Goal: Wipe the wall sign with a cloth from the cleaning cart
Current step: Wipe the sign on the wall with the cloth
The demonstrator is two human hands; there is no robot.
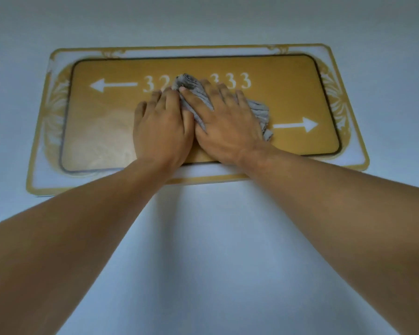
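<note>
Wall sign point(288, 102) is hanging on the pale wall point(215, 238) straight ahead of us, its long axis running left to right, its face turned toward us and tilted a little so the right end is sitting higher than the left. We are wiping its gold panel, so the cleaning step itself is in hand. Our left hand point(162, 126) and right hand point(225, 126) are lying side by side, touching, fingers spread flat and pressing the grey cloth point(259, 112) against the middle of the panel, covering part of the upper row of numbers between the left arrow point(111, 85) and the right arrow point(298, 125). The cloth is bunching out past our fingertips and to the right. A paler, cloudy patch is showing on the lower left of the panel; we are judging that the next pass calls for sliding the cloth leftward and downward over it, keeping even pressure, then working along the ornate border.
</note>
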